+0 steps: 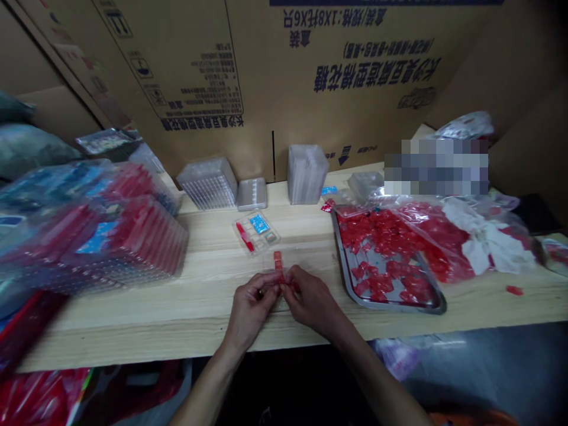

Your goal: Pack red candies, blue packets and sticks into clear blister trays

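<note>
My left hand [254, 305] and my right hand [313, 299] meet near the table's front edge, fingers pinched together. Between their fingertips is a small red piece, partly hidden by the fingers; its kind is unclear. Just beyond the fingertips shows a row of red-orange squares [277, 259], apparently over a clear plastic tray that my hands mostly cover. Behind them lies another clear compartment tray [271, 238] with a red stick-like piece [245, 236] and a blue printed packet [259, 223] in it.
To the right, a metal tray [350, 289] bears many red wrapped pieces [377, 275], beside a plastic bag [437, 236] of red contents. Stacks of filled trays [146, 242] stand left. Stacked clear trays [208, 183] line the back before a large cardboard box [266, 77].
</note>
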Motion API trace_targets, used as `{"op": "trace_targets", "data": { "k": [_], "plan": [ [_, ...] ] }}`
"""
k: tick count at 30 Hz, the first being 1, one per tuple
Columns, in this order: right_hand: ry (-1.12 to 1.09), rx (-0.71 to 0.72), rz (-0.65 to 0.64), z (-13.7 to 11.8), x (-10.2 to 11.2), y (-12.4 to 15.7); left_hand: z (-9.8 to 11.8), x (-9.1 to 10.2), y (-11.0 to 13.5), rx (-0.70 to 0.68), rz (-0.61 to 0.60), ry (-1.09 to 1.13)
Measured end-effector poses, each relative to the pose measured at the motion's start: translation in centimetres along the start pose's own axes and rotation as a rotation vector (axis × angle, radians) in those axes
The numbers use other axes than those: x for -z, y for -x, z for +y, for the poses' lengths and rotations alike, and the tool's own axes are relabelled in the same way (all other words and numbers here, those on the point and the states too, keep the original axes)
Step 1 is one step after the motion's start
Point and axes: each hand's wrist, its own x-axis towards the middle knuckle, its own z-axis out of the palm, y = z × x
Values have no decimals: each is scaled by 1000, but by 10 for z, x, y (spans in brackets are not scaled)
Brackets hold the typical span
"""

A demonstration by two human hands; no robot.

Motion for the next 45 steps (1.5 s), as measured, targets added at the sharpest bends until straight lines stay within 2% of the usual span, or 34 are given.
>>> {"op": "trace_targets", "data": {
  "k": [3,8,13,17,20,22,24,26,30,35,38,41,43,45],
  "plan": [
    [36,-9,-29,0,2,1,1,1,0,-32,2,-48],
    [140,19,-43,-1,1,2,2,-5,1,77,16,34],
    [211,14,-17,-3,-1,3,1,-7,2,72,105,-31],
    [138,-2,26,-3,-1,3,1,-3,2,97,64,96],
    [-11,45,36,2,0,1,2,2,1,178,37,227],
    [-117,67,40,8,-1,-2,3,7,0,184,59,238],
    [-171,48,77,16,-2,-5,2,11,0,125,90,131],
    [-168,4,126,24,-5,-8,1,14,1,-3,98,-70],
    [-144,-37,165,30,-13,-10,-6,9,0,-273,4,-399],
    [-131,-31,139,27,-17,-9,-20,7,-10,-443,-92,-583],
    [-136,-27,140,27,-16,-9,-25,10,-13,-463,-149,-620],
    [-171,-8,153,26,-13,-8,-21,10,-9,-435,-136,-601],
    [-232,14,156,22,-10,-6,-14,7,-4,-372,-81,-544],
    [-293,47,147,15,-7,-3,-5,2,1,-243,26,-400]
  ]
}}
